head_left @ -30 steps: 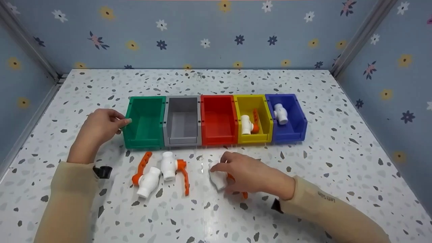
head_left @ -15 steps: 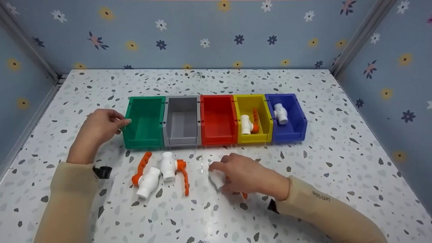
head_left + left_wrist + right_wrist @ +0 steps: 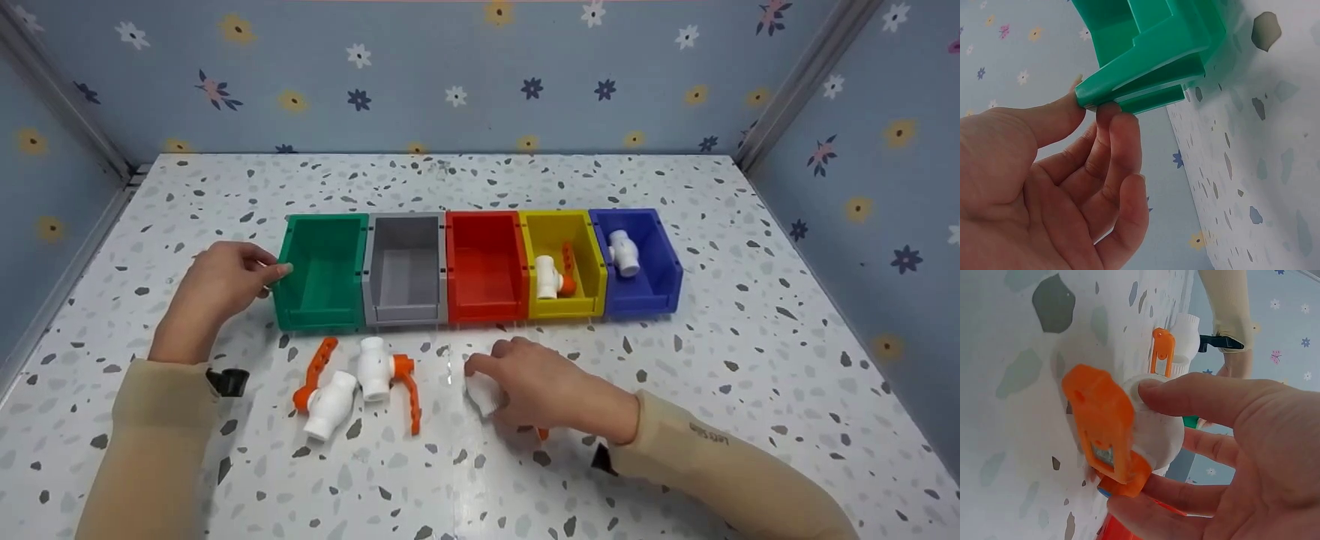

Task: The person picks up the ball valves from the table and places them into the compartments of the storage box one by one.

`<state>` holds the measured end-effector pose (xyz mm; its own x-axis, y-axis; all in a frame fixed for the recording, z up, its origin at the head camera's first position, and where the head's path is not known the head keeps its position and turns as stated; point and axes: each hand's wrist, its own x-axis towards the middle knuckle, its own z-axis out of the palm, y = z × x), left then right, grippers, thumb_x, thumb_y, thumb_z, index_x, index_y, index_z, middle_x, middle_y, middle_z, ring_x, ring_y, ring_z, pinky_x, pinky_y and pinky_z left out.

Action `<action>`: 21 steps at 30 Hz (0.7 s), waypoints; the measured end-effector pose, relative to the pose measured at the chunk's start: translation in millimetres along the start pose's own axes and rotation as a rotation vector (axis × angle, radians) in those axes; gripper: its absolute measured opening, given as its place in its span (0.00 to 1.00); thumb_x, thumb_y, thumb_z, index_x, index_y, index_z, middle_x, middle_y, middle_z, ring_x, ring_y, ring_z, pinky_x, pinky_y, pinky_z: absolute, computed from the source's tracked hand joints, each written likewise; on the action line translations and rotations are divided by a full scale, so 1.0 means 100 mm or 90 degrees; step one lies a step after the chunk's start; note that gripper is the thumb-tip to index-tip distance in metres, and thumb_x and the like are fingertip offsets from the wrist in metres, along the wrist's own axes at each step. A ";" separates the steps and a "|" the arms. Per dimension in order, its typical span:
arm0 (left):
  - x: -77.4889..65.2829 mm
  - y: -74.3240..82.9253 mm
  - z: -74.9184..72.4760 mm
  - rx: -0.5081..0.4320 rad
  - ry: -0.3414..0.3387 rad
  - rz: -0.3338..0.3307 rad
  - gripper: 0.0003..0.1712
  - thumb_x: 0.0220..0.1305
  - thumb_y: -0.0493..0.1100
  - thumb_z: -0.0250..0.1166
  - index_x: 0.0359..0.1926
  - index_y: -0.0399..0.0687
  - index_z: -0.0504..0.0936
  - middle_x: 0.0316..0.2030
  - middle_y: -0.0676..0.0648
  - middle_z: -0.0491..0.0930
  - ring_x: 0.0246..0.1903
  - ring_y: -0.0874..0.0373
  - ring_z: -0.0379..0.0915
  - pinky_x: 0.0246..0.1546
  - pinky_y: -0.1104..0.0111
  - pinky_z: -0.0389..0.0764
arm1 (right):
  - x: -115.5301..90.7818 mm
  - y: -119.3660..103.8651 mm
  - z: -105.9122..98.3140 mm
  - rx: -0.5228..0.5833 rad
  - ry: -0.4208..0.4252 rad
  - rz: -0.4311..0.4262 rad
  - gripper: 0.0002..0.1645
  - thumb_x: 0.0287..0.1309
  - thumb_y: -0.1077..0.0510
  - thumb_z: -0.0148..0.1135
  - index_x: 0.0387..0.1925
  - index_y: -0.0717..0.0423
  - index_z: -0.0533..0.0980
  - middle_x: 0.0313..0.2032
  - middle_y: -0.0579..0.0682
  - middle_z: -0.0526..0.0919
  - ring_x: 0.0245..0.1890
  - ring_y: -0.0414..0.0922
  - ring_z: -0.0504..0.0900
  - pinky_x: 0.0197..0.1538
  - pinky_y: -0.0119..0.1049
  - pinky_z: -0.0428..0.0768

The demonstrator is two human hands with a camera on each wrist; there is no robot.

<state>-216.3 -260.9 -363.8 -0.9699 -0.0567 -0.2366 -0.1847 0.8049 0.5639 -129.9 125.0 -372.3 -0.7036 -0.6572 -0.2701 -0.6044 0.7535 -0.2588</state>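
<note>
My right hand [image 3: 551, 390], low and right of centre in the head view, is curled around a white valve with an orange handle [image 3: 1129, 439], thumb on its white end and fingers under the body. It sits low over the speckled table [image 3: 480, 480], and I cannot tell whether it is clear of it. The rounded body could roll out of my grip, or the handle could swing and catch a bin wall.

My left hand [image 3: 1055, 185] pinches the corner of the green bin [image 3: 322, 270], thumb and fingertip together on its rim; a tug there could shove the whole row.

Green, grey bin [image 3: 405, 266] and red bin [image 3: 486, 266] show nothing inside. The yellow bin [image 3: 561, 300] and the blue bin [image 3: 660, 292] each hold one valve.
</note>
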 end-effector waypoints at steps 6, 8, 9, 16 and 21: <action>0.00 0.01 0.00 -0.004 0.000 -0.001 0.32 0.74 0.56 0.57 0.61 0.30 0.72 0.49 0.31 0.77 0.47 0.38 0.77 0.46 0.47 0.75 | 0.02 -0.01 -0.04 0.017 0.001 0.040 0.33 0.51 0.51 0.77 0.59 0.37 0.75 0.41 0.47 0.77 0.39 0.45 0.73 0.37 0.37 0.76; 0.00 0.01 0.00 -0.004 0.000 -0.004 0.32 0.74 0.56 0.57 0.61 0.30 0.72 0.49 0.31 0.77 0.47 0.38 0.77 0.46 0.47 0.75 | 0.03 -0.02 -0.06 0.018 0.008 0.050 0.33 0.51 0.50 0.77 0.59 0.36 0.75 0.43 0.48 0.77 0.40 0.45 0.73 0.38 0.38 0.77; 0.00 0.00 0.00 -0.004 -0.001 -0.004 0.32 0.74 0.56 0.57 0.61 0.30 0.72 0.49 0.31 0.77 0.47 0.38 0.77 0.46 0.47 0.75 | 0.04 -0.01 -0.06 0.019 0.013 0.053 0.33 0.51 0.50 0.77 0.59 0.36 0.75 0.44 0.48 0.77 0.41 0.45 0.73 0.39 0.38 0.77; 0.01 0.00 0.00 -0.007 -0.003 -0.002 0.31 0.74 0.56 0.57 0.60 0.31 0.72 0.48 0.31 0.78 0.47 0.38 0.77 0.44 0.48 0.75 | 0.06 0.02 -0.15 0.030 0.064 0.038 0.33 0.50 0.50 0.78 0.59 0.38 0.75 0.41 0.45 0.78 0.41 0.43 0.74 0.42 0.39 0.78; 0.00 0.00 0.00 -0.007 -0.002 0.001 0.32 0.74 0.56 0.57 0.61 0.31 0.72 0.49 0.31 0.78 0.47 0.38 0.77 0.45 0.48 0.75 | 0.10 0.04 -0.23 0.048 0.099 0.024 0.33 0.50 0.50 0.77 0.59 0.40 0.75 0.39 0.44 0.77 0.38 0.42 0.74 0.39 0.37 0.77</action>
<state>-216.3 -260.7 -363.5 -0.9696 -0.0534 -0.2389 -0.1850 0.7989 0.5723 -148.1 121.8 -354.3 -0.7781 -0.6131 -0.1364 -0.5507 0.7704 -0.3212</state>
